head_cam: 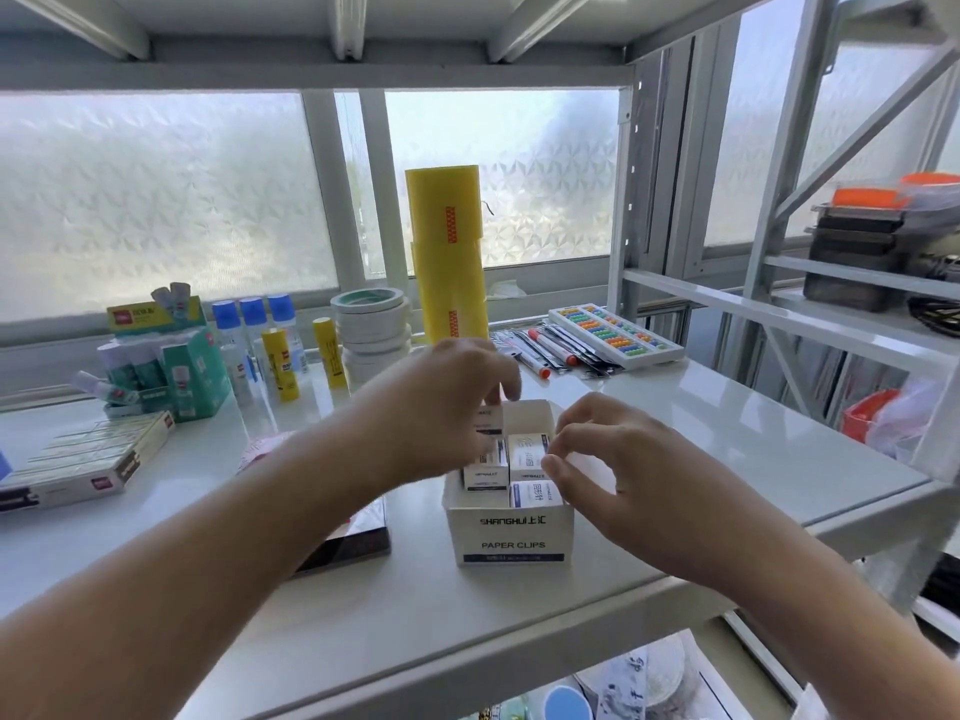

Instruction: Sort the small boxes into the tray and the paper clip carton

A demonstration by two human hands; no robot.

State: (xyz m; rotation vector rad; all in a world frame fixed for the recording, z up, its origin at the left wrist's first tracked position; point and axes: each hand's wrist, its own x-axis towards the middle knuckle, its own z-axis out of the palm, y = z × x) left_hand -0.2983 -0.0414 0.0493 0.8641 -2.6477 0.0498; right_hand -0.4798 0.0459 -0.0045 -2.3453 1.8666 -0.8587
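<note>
The white paper clip carton (511,535), printed PAPER CLIPS, stands open on the white shelf in front of me. Several small white boxes (529,449) sit packed inside it. My left hand (441,402) hovers over the carton's far left corner, its fingers pinching one small box (489,420) that stands upright just above the others. My right hand (618,470) grips the carton's right wall and flap, thumb at the rim. A dark tray (353,543) lies left of the carton, mostly hidden under my left forearm.
Behind the carton stand a tall yellow roll (449,252), stacked tape rolls (371,324), glue sticks (280,363) and green boxes (187,376). Pens (550,350) and an abacus (615,335) lie at back right. A flat box (88,459) lies left. Shelf uprights (628,252) rise at right.
</note>
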